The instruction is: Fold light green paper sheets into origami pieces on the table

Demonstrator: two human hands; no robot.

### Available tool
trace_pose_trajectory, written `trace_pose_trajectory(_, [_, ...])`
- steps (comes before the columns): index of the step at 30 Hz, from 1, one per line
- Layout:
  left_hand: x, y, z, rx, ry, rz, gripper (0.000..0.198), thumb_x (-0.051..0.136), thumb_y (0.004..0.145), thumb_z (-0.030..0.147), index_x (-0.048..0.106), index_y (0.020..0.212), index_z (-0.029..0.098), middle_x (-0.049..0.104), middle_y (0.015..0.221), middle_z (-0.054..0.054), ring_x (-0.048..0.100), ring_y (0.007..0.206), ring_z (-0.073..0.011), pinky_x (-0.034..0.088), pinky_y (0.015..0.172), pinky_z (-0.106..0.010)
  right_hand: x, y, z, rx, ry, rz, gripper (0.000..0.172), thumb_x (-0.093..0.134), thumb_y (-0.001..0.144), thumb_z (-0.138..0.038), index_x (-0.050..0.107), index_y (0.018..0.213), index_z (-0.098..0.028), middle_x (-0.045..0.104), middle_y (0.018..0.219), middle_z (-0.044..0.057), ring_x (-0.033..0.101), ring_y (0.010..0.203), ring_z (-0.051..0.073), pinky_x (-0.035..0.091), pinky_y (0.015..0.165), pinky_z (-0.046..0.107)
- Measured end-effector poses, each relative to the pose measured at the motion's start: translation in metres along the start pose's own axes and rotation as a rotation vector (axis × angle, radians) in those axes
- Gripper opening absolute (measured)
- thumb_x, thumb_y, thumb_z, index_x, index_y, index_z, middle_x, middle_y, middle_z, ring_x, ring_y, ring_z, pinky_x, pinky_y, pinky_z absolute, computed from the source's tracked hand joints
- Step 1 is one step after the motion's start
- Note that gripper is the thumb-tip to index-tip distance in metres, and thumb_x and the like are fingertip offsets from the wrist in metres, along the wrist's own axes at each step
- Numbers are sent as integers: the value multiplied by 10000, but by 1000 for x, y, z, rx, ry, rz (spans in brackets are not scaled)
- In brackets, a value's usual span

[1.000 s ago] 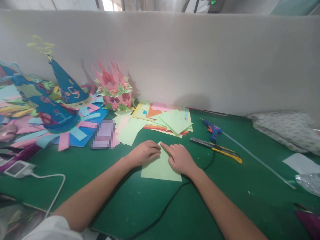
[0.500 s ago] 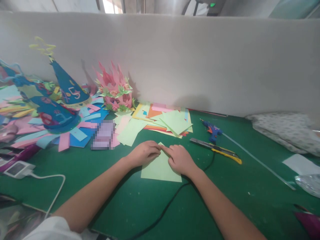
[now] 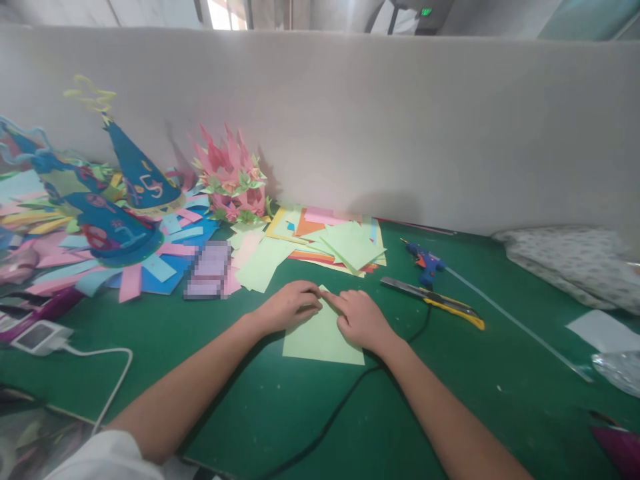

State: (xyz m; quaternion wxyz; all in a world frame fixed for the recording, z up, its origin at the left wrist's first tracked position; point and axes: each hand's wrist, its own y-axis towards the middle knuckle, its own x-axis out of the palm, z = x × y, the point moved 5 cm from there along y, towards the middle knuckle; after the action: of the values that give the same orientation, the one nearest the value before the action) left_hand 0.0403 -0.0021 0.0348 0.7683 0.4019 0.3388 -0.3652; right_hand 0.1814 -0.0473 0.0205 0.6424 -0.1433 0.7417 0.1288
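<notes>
While facing a broad grey partition [image 3: 425, 127], working at a green table [image 3: 260, 420]. Seeing at the left a cluster of blue paper cones [image 3: 143, 181], one leaning and bearing a figure 5, with pink and light-blue strips [image 3: 159, 267] fanning out on the table around the nearest cone. Noticing at the far right a patterned cloth [image 3: 575, 263], bunched by the partition. Having ahead a loose pile of coloured sheets [image 3: 350, 245], overlapping at angles, and to its left a pink paper crown [image 3: 231, 175] with green leaves.

Pressing on a pale green sheet [image 3: 323, 347], lying flat on the table just in front of the pile, with lower edge showing and upper end narrowing to a tip between the fingers. Resting the left hand [image 3: 290, 307] over the sheet's left side, bending fingers toward thumb, being unable to tell whether pinching paper. Laying the right hand [image 3: 363, 317] over the right side, loosely, stretching the index finger onto the tip and spacing the thumb away from it. Finding well to the right a yellow-and-black cutter [image 3: 433, 300] lying aslant, and just behind it a smaller blue glue gun [image 3: 425, 263].
</notes>
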Motion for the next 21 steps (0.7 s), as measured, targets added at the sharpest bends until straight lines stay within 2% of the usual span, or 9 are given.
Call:
trace_pose_trajectory(5, [-4, 0, -1, -58, 87, -17, 123, 563, 860, 255, 673, 885, 208, 571, 1119, -76, 502, 1094, -214, 363, 966, -398, -1, 0, 0, 1, 0, 5, 577, 406, 783, -136, 425, 1355, -210, 552, 859, 53, 449, 802, 192, 284, 721, 306])
trace_pose_trajectory(13, [-4, 0, -1, -88, 98, -74, 138, 531, 882, 287, 660, 897, 244, 565, 1225, -34, 463, 1172, -201, 306, 1008, -386, -1, 1, 0, -2, -19, 1, 560, 413, 780, -130, 448, 1335, -186, 549, 835, 57, 441, 772, 187, 270, 704, 303])
trace_pose_trajectory(21, [-4, 0, -3, -114, 85, -86, 132, 532, 880, 291, 656, 899, 250, 562, 1215, -31, 475, 1168, -194, 258, 1036, -407, -1, 0, 1, -9, -2, 8, 562, 400, 785, -132, 450, 1341, -197, 547, 818, 49, 438, 774, 185, 273, 709, 301])
